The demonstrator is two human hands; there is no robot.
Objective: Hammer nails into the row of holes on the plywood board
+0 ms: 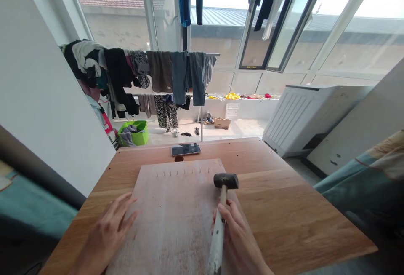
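My right hand is closed around the pale wooden handle of a hammer. Its black head rests low over the right side of a pale wooden board. A row of several small nails stands along the board's far edge, a little left of the hammer head. My left hand lies flat with spread fingers on the board's left edge, holding nothing. The board lies on a brown wooden table.
A phone lies flat at the table's far edge. Beyond stand a drying rack with hanging clothes, a green basket of laundry, a small cardboard box and a white radiator-like unit. White panels flank both sides.
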